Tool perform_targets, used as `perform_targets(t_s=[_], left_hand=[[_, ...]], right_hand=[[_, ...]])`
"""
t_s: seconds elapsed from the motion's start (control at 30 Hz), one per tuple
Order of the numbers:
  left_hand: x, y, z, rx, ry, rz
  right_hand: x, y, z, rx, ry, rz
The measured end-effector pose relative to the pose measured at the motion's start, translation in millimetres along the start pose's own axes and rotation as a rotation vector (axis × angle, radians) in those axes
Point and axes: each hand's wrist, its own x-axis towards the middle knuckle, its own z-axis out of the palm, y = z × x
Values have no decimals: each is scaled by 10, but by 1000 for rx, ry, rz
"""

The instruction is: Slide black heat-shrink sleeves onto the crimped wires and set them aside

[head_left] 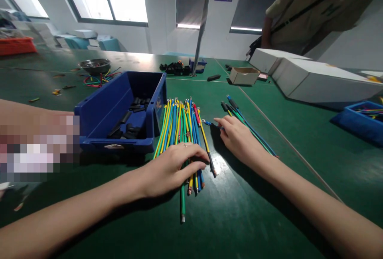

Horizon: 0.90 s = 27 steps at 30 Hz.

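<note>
My left hand (176,165) rests over a row of cut cables (172,125) in yellow, green and blue, most with ring terminals at the far end. Its fingers are bent, with a gap between thumb and fingertips. Just beyond them lies a yellow cable (206,138) with a black sleeve near its bare copper end. My right hand (236,133) is closed on a short blue cable (208,123), whose ring terminal points left; the rest is hidden by the hand. Beside that hand lies a smaller group of green and blue cables (239,111) with black sleeves.
A blue bin (119,145) with black sleeve pieces stands left of the cables. Behind are a metal bowl (95,66), a small cardboard box (243,76) and white boxes (323,77). A blue tray (356,121) sits right. Another person's arm (32,123) reaches in left; a person (311,12) stands back right.
</note>
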Motion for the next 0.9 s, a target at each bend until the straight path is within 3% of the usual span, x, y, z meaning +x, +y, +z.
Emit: perform_targets(t_s=[0.17, 0.37, 0.5, 0.63, 0.73, 0.9], left_hand=[[10, 28, -13, -77, 80, -63], [37, 8, -33, -201, 185, -174], [33, -29, -16, -221, 205, -218], [30, -38, -2, -252, 212, -235], [36, -45, 8, -291, 252, -241], [41, -75, 19, -316, 280, -174]], right_hand=[[-44, 39, -58, -20, -116, -36], [-102, -28, -118, 53, -92, -18], [-86, -189, -251, 78, 50, -65], [-114, -308, -417, 30, 315, -331], [-135, -329, -462, 38, 289, -422], [-91, -348, -420, 34, 264, -438]])
